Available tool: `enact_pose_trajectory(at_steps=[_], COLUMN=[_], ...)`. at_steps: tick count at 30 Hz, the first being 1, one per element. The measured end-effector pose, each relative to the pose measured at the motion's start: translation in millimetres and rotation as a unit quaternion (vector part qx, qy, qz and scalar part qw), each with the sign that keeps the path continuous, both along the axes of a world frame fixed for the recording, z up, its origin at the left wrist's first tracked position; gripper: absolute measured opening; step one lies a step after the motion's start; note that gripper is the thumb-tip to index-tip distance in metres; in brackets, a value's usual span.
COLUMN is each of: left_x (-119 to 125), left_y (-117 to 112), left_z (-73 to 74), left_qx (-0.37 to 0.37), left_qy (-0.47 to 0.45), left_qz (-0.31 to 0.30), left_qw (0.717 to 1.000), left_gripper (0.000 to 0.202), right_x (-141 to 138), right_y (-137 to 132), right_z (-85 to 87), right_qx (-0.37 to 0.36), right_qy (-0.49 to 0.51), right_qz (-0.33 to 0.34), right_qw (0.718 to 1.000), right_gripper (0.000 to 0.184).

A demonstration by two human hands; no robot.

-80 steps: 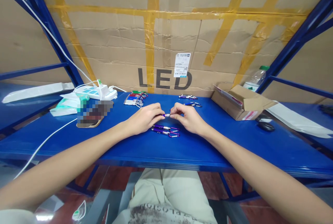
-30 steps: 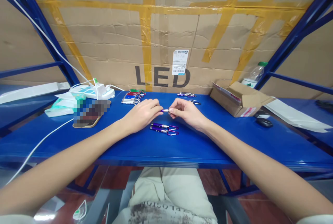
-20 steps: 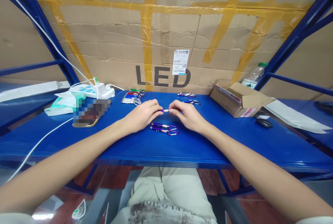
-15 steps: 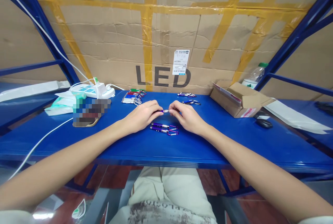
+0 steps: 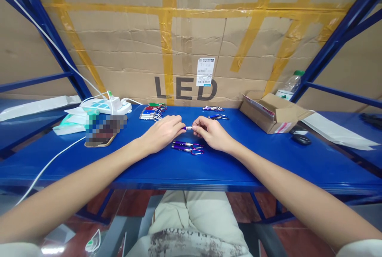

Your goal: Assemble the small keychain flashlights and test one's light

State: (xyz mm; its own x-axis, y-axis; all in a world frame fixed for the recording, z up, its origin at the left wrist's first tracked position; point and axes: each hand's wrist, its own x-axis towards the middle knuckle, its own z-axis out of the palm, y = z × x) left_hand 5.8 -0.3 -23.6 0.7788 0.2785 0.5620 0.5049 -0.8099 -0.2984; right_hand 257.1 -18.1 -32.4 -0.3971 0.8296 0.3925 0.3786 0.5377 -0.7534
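Both hands meet over the middle of the blue table (image 5: 191,169). My left hand (image 5: 162,131) pinches the purple body of a small keychain flashlight (image 5: 188,128). My right hand (image 5: 210,133) pinches its silver end from the other side. Only a short piece of the flashlight shows between the fingertips. Just in front of my hands lie two more purple flashlights (image 5: 187,147) with carabiner clips, side by side on the table.
A row of coloured flashlights (image 5: 152,111) lies at the back left, a few more flashlights (image 5: 215,110) at the back centre. An open cardboard box (image 5: 273,113), a bottle (image 5: 287,86) and a black mouse (image 5: 302,139) stand right. A power strip (image 5: 106,106), a tissue pack (image 5: 71,123) and a white cable (image 5: 50,161) lie left.
Both hands have stayed on the flashlight, with small finger shifts; my right hand rose slightly a second ago and has lowered again. The two flashlights on the table have not moved.
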Motion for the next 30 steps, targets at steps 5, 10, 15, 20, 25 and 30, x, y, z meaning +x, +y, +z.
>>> enact_pose_trajectory(at_steps=[5, 10, 15, 20, 25, 30], left_x=[0.9, 1.6, 1.6, 1.2, 1.5, 2.9], left_y=[0.6, 2.1, 3.6, 3.5, 1.8, 0.9], left_z=[-0.4, -0.8, -1.4, -1.0, 1.6, 4.0], left_qx=[0.004, 0.033, 0.052, 0.023, -0.132, -0.22], left_qy=[0.005, 0.013, 0.019, 0.013, -0.076, -0.116], left_qz=[0.007, 0.019, 0.022, 0.013, -0.032, -0.039], left_qw=[1.0, 0.999, 0.998, 1.0, 0.988, 0.968], left_gripper=[0.041, 0.042, 0.04, 0.038, 0.033, 0.032], right_x=[0.3, -1.1, -2.1, -2.3, -3.1, -2.7], right_y=[2.9, 3.9, 6.0, 6.0, 3.1, 0.4], right_z=[-1.0, -0.6, -1.4, -2.2, -0.9, 0.3], right_qx=[-0.022, 0.001, -0.016, -0.016, 0.025, 0.045], right_qy=[0.018, 0.008, 0.015, 0.013, 0.026, 0.014], right_qz=[0.002, -0.008, -0.006, -0.004, 0.005, 0.006], right_qw=[1.0, 1.0, 1.0, 1.0, 0.999, 0.999], right_gripper=[0.018, 0.019, 0.02, 0.021, 0.02, 0.019])
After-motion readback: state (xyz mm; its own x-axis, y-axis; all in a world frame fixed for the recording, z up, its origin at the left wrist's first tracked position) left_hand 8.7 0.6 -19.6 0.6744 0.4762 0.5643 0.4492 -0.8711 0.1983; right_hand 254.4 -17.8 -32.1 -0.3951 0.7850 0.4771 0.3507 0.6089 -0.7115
